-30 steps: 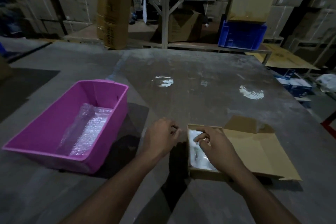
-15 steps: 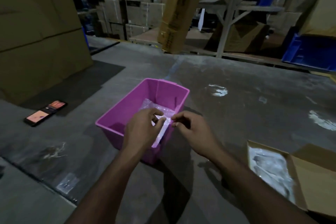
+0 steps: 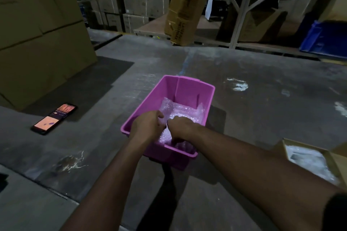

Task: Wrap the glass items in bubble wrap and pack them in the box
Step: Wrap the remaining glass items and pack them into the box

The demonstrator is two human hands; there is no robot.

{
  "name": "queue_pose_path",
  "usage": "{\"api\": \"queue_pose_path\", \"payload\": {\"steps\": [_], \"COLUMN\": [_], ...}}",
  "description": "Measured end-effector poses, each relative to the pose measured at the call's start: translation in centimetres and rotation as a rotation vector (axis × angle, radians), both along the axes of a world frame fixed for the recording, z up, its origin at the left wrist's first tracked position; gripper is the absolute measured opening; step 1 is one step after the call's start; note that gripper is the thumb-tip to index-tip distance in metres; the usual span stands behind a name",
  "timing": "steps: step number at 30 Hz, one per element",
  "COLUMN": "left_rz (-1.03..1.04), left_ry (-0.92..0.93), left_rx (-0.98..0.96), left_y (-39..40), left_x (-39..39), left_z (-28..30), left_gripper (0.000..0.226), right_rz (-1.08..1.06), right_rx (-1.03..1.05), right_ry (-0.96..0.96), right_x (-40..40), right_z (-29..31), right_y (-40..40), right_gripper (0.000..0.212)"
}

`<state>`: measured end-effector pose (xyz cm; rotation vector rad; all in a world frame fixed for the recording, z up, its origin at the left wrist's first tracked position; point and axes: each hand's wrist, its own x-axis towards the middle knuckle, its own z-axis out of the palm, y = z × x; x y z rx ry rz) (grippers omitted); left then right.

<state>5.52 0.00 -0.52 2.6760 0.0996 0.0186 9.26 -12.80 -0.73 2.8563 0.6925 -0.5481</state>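
Both forearms come in from the bottom and both hands are down inside the pink bin [image 3: 187,88] that sits on the grey floor. The left hand [image 3: 148,125] has its fingers curled at the near-left part of the bin, right on the bubble wrap [image 3: 180,112], looks like it's pinching a bit of it. The right hand [image 3: 181,127] is just beside it, fingers bent down into the wrap near the front wall, but they're buried so I can't tell whether it's really gripping anything. The wrap lines the bottom of the bin and bunches up toward the far wall. Can't make out any glass item in there.

Off to the right edge there's the open cardboard box [image 3: 336,161] with something pale and crinkly inside, well apart from the bin. On the left, a phone [image 3: 54,118] lies flat on the floor with its screen lit. Further back: a big stack of cardboard cartons [image 3: 37,33] on the left, a long carton [image 3: 185,5] leaning, metal shelving [image 3: 242,5], and a blue crate [image 3: 324,37] at the far right.
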Motion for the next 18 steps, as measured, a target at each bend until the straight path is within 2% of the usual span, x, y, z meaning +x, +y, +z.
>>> {"api": "queue_pose_path", "payload": {"steps": [2, 4, 7, 10, 14, 18], "left_rz": [-0.031, -0.059, -0.087, -0.086, -0.084, -0.090], "left_ry": [0.008, 0.013, 0.035, 0.051, 0.038, 0.051], "left_rx": [0.030, 0.042, 0.044, 0.008, 0.016, 0.052], "left_y": [-0.1, -0.2, -0.1, 0.0, 0.1, 0.1], "left_x": [0.6, 0.9, 1.1, 1.3, 1.3, 1.2], "left_z": [0.0, -0.3, -1.0, -1.5, -1.7, -1.4], "left_gripper": [0.036, 0.033, 0.034, 0.040, 0.039, 0.044], "right_rz": [-0.059, -0.131, -0.157, -0.093, -0.015, -0.049], "right_rx": [-0.002, 0.005, 0.035, 0.005, -0.045, -0.020], "right_ry": [0.043, 0.092, 0.094, 0.048, -0.014, -0.085], "right_x": [0.8, 1.3, 1.6, 1.7, 2.0, 2.4], "right_z": [-0.9, -1.9, -2.7, -2.9, -2.9, -2.3], "right_y": [0.5, 0.6, 0.3, 0.4, 0.6, 0.2], "right_gripper": [0.063, 0.065, 0.048, 0.027, 0.022, 0.017]}}
